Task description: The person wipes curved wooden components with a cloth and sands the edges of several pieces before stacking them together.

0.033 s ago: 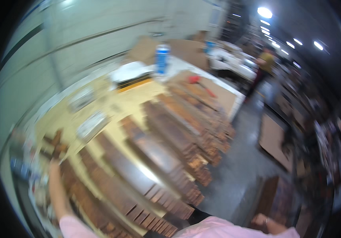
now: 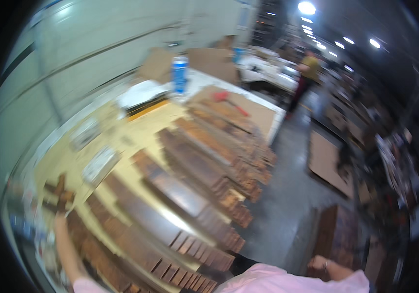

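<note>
My left hand (image 2: 61,218) reaches to the left end of the table, right at a small cluster of crossed dark brown wooden strips (image 2: 62,193). Its fingers are blurred, so whether it grips a strip does not show. Beside it, long brown wooden boards (image 2: 146,207) lie side by side in a fan, with rows of short slotted blocks at their near ends. Low on the right, my right hand (image 2: 317,263) is curled closed in front of a dark brown wooden piece (image 2: 338,229). What sits inside those fingers is hidden.
Two whitish blocks (image 2: 100,165) lie on the yellowish tabletop (image 2: 121,132). Farther back are a blue can (image 2: 179,75), white sheets (image 2: 141,94) and a red-handled tool (image 2: 238,106). A person in a yellow top (image 2: 309,68) stands in the aisle. Flat cardboard (image 2: 329,158) is at right.
The view has swung slightly, so the table and its contents sit farther left and mostly lower in the picture. Both hands stay beside the same wooden pieces.
</note>
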A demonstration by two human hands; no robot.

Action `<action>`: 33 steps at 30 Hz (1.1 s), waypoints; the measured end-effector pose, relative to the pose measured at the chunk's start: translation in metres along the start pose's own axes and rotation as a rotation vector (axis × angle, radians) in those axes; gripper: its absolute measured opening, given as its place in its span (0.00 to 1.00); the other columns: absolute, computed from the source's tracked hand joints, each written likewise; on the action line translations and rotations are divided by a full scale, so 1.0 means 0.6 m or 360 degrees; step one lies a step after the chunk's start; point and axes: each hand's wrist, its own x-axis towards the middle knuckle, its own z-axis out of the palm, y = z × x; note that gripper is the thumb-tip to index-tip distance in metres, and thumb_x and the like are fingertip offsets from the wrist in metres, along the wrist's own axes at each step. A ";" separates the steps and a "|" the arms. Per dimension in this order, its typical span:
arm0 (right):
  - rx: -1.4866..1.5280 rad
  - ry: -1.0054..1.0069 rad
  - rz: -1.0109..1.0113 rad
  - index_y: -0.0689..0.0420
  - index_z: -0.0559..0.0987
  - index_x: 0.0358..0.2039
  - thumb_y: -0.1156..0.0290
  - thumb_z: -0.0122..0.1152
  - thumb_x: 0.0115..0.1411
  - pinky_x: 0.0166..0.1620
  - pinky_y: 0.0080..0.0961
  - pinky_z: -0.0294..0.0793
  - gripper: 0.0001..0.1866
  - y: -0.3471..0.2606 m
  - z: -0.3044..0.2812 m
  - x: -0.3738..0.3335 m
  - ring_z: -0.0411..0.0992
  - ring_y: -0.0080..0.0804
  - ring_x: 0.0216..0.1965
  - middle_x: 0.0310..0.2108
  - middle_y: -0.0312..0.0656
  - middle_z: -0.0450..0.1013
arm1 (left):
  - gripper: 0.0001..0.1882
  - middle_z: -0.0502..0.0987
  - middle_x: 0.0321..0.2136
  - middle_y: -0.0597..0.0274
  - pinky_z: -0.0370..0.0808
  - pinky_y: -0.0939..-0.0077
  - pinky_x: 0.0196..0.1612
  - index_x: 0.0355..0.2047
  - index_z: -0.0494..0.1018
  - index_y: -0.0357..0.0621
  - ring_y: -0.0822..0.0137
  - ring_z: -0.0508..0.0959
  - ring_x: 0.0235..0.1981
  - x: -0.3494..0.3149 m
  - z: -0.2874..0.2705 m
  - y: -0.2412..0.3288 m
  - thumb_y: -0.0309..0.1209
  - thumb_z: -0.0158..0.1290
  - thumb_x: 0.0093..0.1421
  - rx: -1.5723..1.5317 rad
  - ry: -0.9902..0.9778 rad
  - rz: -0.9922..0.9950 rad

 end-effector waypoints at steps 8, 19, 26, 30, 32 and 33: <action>0.0302 -0.0011 0.0281 0.57 0.86 0.30 0.61 0.62 0.58 0.34 0.32 0.76 0.13 -0.105 -0.004 -0.073 0.77 0.31 0.27 0.25 0.40 0.80 | 0.26 0.66 0.62 0.49 0.63 0.47 0.59 0.66 0.63 0.50 0.53 0.65 0.64 0.010 -0.018 -0.045 0.38 0.41 0.68 0.0036 -0.0039 -0.0084; 0.0288 -0.0008 0.0179 0.60 0.85 0.33 0.62 0.62 0.60 0.37 0.28 0.77 0.14 -0.139 -0.029 0.000 0.77 0.26 0.29 0.26 0.39 0.80 | 0.28 0.69 0.59 0.50 0.67 0.65 0.60 0.67 0.61 0.41 0.58 0.70 0.59 0.004 -0.133 -0.177 0.31 0.50 0.67 -0.1481 0.1143 -0.0263; 0.0343 0.0063 0.0129 0.61 0.84 0.31 0.64 0.62 0.58 0.37 0.28 0.77 0.12 -0.126 -0.029 -0.034 0.78 0.29 0.29 0.26 0.40 0.80 | 0.29 0.71 0.57 0.55 0.65 0.69 0.60 0.67 0.61 0.42 0.65 0.71 0.57 -0.220 -0.421 -0.028 0.29 0.52 0.67 -0.2274 0.1672 0.0679; 0.0344 0.0316 -0.0049 0.62 0.84 0.31 0.69 0.61 0.59 0.37 0.24 0.77 0.10 -0.151 -0.092 -0.016 0.77 0.25 0.29 0.24 0.39 0.79 | 0.31 0.67 0.61 0.51 0.61 0.68 0.65 0.67 0.57 0.31 0.62 0.66 0.63 -0.400 -0.496 0.091 0.26 0.52 0.65 -0.2878 0.1253 0.1427; 0.0542 0.0444 -0.0325 0.63 0.84 0.32 0.71 0.61 0.59 0.38 0.23 0.77 0.09 -0.196 -0.154 0.027 0.77 0.24 0.31 0.25 0.39 0.79 | 0.33 0.69 0.59 0.51 0.60 0.66 0.66 0.66 0.58 0.29 0.62 0.68 0.61 -0.453 -0.517 0.158 0.27 0.54 0.64 -0.2971 0.1225 0.1605; 0.0646 0.0490 -0.0483 0.63 0.84 0.33 0.72 0.60 0.59 0.39 0.22 0.76 0.08 -0.238 -0.194 0.054 0.77 0.24 0.32 0.26 0.39 0.79 | 0.32 0.70 0.58 0.51 0.61 0.65 0.66 0.65 0.59 0.29 0.63 0.68 0.60 -0.480 -0.525 0.179 0.27 0.55 0.63 -0.3017 0.1172 0.1639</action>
